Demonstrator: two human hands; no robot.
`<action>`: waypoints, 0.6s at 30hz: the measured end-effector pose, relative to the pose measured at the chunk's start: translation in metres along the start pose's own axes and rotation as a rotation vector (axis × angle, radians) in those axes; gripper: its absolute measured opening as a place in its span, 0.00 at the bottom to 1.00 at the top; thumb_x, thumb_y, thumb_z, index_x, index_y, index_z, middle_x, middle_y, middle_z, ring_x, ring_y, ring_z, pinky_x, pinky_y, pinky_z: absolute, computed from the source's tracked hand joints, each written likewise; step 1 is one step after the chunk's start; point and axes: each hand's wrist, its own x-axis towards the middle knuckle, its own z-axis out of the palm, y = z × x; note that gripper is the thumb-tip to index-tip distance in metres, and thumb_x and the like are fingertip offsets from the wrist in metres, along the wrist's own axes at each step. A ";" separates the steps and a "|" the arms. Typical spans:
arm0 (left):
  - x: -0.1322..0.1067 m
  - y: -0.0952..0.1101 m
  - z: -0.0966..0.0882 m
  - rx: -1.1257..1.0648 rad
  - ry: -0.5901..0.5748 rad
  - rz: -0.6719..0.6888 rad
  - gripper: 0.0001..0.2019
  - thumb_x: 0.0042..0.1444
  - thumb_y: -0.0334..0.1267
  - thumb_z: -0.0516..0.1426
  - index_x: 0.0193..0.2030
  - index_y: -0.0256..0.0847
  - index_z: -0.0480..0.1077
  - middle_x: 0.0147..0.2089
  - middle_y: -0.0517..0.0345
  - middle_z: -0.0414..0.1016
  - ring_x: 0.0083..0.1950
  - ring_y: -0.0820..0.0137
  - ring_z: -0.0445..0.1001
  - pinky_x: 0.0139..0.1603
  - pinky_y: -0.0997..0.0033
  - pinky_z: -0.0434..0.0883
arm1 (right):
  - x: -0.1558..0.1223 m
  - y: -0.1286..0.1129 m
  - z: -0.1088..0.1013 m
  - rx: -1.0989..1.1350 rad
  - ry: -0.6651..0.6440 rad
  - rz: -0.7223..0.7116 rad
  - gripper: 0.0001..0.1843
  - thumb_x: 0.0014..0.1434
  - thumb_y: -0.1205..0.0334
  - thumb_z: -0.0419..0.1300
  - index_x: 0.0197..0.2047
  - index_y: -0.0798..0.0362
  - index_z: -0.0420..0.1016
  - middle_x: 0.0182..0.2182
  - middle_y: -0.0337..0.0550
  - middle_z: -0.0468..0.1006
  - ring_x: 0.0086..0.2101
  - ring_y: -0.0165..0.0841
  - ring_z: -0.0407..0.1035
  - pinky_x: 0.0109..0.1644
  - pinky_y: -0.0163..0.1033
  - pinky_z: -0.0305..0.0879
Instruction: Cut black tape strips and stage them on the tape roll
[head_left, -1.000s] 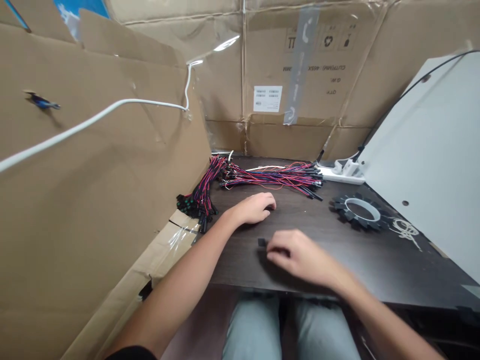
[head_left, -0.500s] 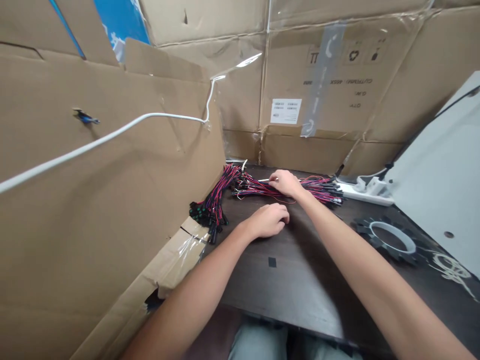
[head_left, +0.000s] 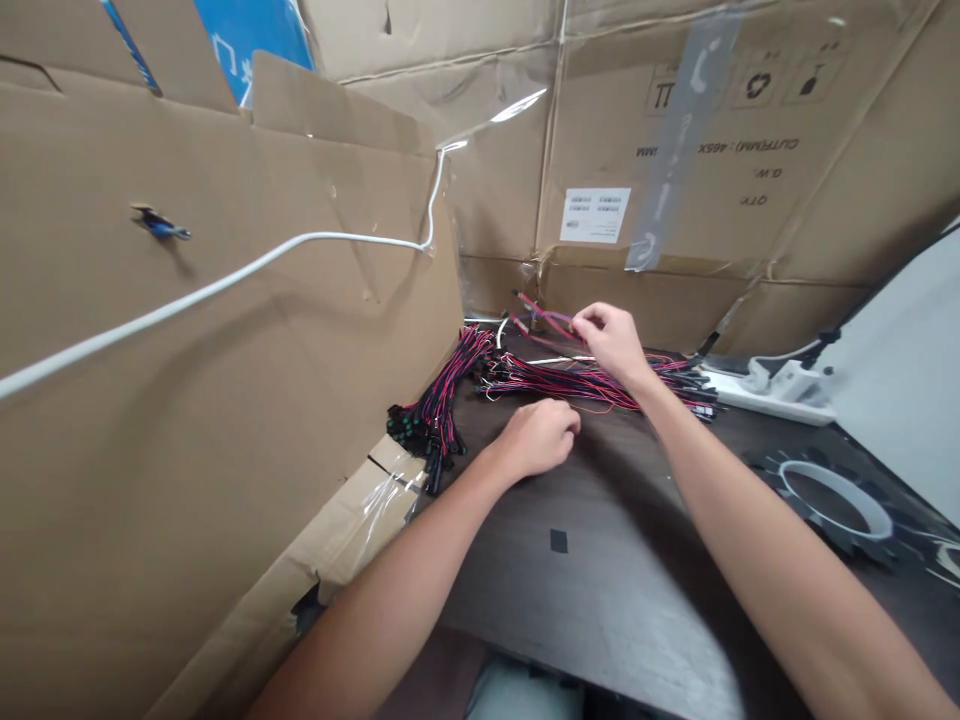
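Observation:
My right hand (head_left: 611,338) is raised over the far bundle of red and black wires (head_left: 600,380) and pinches a single red and black wire (head_left: 541,312), which it holds lifted above the pile. My left hand (head_left: 538,436) rests curled on the dark table (head_left: 600,600), just in front of that bundle; whether anything is inside its fingers is hidden. A second bundle of wires with black and green connectors (head_left: 431,410) lies at the table's left edge. A small black square piece (head_left: 559,541) lies on the table nearer to me.
Cardboard walls (head_left: 225,330) enclose the table at left and back, with a white cable (head_left: 225,280) taped along the left one. A white power strip (head_left: 780,390) lies at the back right. A black toothed ring with a white inner ring (head_left: 832,495) sits at right, below a white panel (head_left: 907,390).
My right hand left the small black piece on the table, reached to the far wire bundle and lifted one wire out of it. The left hand stayed put.

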 end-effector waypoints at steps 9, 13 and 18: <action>0.008 -0.013 -0.002 -0.345 0.550 -0.241 0.16 0.47 0.21 0.52 0.44 0.37 0.68 0.39 0.54 0.72 0.38 0.72 0.72 0.43 0.70 0.72 | 0.003 -0.032 -0.035 -0.285 -0.062 0.049 0.04 0.54 0.66 0.55 0.28 0.51 0.64 0.26 0.43 0.75 0.31 0.39 0.70 0.40 0.43 0.63; 0.012 -0.014 0.000 -0.606 0.671 -0.392 0.23 0.46 0.25 0.57 0.50 0.39 0.61 0.45 0.52 0.70 0.37 0.73 0.71 0.40 0.70 0.72 | -0.003 -0.038 -0.026 -0.251 -0.066 -0.050 0.04 0.57 0.65 0.52 0.30 0.51 0.65 0.29 0.44 0.76 0.32 0.38 0.69 0.39 0.42 0.62; 0.015 -0.019 -0.013 -0.942 0.889 -0.528 0.32 0.44 0.31 0.62 0.56 0.41 0.54 0.55 0.48 0.64 0.43 0.73 0.73 0.44 0.71 0.72 | -0.005 -0.042 -0.017 -0.020 -0.176 -0.168 0.05 0.54 0.67 0.52 0.27 0.52 0.60 0.42 0.49 0.77 0.40 0.37 0.70 0.44 0.42 0.63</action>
